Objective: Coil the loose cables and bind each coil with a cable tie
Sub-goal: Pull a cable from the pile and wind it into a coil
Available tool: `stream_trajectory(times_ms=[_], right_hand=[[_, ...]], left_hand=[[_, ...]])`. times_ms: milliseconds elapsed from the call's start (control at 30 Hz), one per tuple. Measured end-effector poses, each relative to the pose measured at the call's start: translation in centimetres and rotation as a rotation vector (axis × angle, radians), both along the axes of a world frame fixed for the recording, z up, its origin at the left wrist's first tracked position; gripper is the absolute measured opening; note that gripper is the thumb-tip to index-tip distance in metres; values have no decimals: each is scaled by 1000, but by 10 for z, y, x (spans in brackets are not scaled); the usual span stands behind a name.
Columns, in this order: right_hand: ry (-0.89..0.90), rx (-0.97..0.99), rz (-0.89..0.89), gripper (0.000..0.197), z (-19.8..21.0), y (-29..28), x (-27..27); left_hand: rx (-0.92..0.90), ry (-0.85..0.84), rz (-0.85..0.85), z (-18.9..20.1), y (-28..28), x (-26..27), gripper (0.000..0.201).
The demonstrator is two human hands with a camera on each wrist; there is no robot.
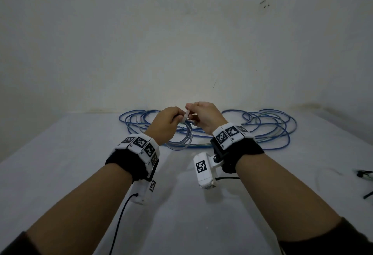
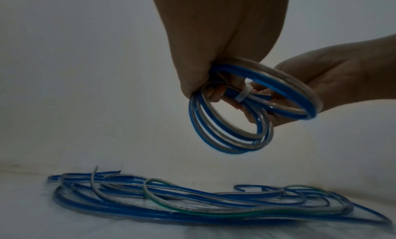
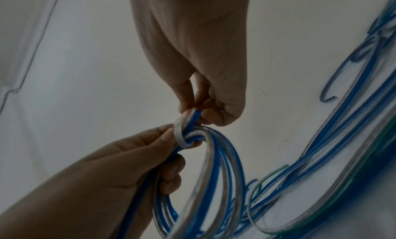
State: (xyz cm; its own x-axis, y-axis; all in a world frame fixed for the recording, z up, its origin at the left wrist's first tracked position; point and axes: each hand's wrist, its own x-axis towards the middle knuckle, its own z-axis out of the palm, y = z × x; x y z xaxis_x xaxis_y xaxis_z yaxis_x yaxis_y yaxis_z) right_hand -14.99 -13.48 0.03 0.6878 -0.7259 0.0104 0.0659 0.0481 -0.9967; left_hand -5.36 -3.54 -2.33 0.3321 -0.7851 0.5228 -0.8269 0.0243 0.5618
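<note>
A small coil (image 1: 181, 139) of blue and clear cable hangs above the table, held between both hands. My left hand (image 1: 175, 118) grips the coil's gathered strands at the top. A white cable tie (image 1: 185, 117) wraps those strands, and my right hand (image 1: 191, 113) pinches it. In the left wrist view the left hand (image 2: 205, 90) holds the coil (image 2: 231, 124) with the tie (image 2: 243, 94) around the bundle. The right wrist view shows the right hand (image 3: 193, 113) at the tie (image 3: 180, 136), with the coil (image 3: 205, 183) hanging below.
Loose blue, clear and green-striped cables (image 1: 266, 129) sprawl along the back of the white table (image 1: 80, 174) against the wall. They also show below the hands (image 2: 193, 203). Dark small items (image 1: 365, 175) lie at the table's right edge.
</note>
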Motion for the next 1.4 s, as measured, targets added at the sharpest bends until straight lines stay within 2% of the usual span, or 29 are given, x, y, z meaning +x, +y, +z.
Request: stream_trajectory(times_ms=[233,400,633,700,800,867,933,1000,1067,1200,1300,1367,1400], right_hand=[[69,-34,-134,22,7,-9,6],[99,-45,-147,24,14,-13,7],[164,-45,-145,25,13,-15,9],[143,-63,-136,24,10,-13,10],[16,-151,-128,16,8,-4,12],[-8,-293,-189,18,13,4,15],[-5,-404,-220,20,19,16,19],[14,-411,-82,9,22,32,26],[62,-385,92,10,22,48,35],[91,-423,275,18,15,73,57],[74,-480,318,14,11,90,74],[75,-487,297,18,11,99,85],[72,-483,289,22,11,103,92]], left_hand=[[-71,-90,-54,-5,-3,-5,16],[-112,-216,-80,-3,-3,-4,25],[-112,-349,-81,-4,2,-5,19],[-79,-344,-74,-4,3,-3,20],[-90,-299,-37,1,8,5,18],[-133,-244,61,9,12,15,17],[-187,-156,228,17,17,29,17],[-217,-25,372,23,23,41,18],[-241,145,441,27,29,47,19],[-299,586,401,32,41,56,15],[-337,845,321,37,56,65,14],[-355,952,252,40,69,69,20],[-344,954,230,41,76,71,23]])
